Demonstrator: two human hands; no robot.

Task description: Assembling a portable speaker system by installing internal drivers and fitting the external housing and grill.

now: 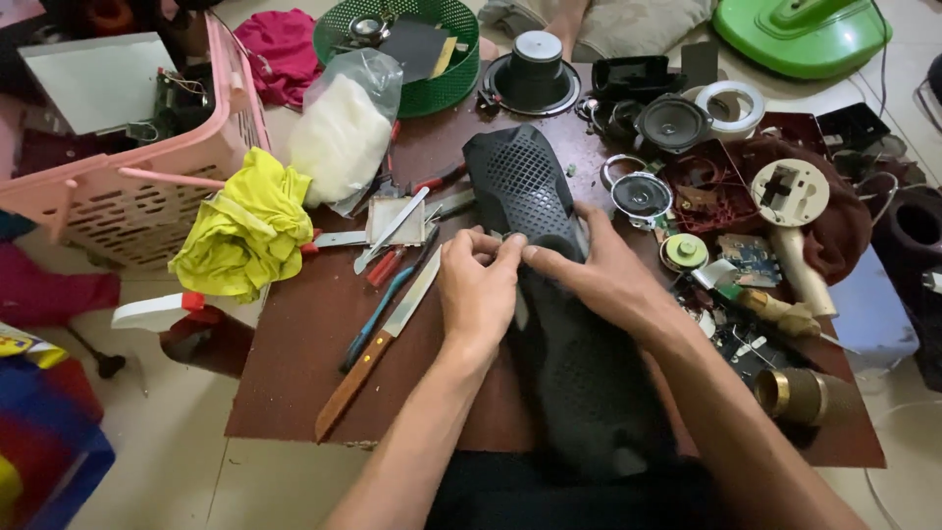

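Both hands meet at the middle of a long black speaker housing [549, 285] with a perforated grille, which lies lengthwise on the brown desk [294, 373], its far end pointing away from the person and its near end running off toward the lap.

Left hand [478, 290]: fingers [488, 245] curled narrow, tips pinched on the housing's left edge at the seam between grille and body. What exactly sits under the tips cannot be told (too small).

Right hand [601, 275]: laid flat over the housing from the right, thumb tip touching the left hand's fingertips, the other fingers pressing the shell's far side. It holds the housing down rather than enclosing it.

Left of the fingers: a kitchen knife with a wooden handle [378, 348], just beside a blue-handled tool [378, 316]; farther left a crumpled yellow cloth [245, 231], and beyond that a pink plastic basket [147, 186].

Beyond the fingers, left: red-handled pliers [437, 180], a clear bag of white stuffing [343, 137], a green round basket [432, 88].

Beyond the fingers, right: a large black speaker cone [535, 69], two smaller speaker drivers [672, 123] [640, 194], a roll of white tape [731, 103].

Right of the fingers: a green circuit board [751, 257], a brass-coloured cylinder [800, 393] near the desk's near edge, loose parts scattered between them.
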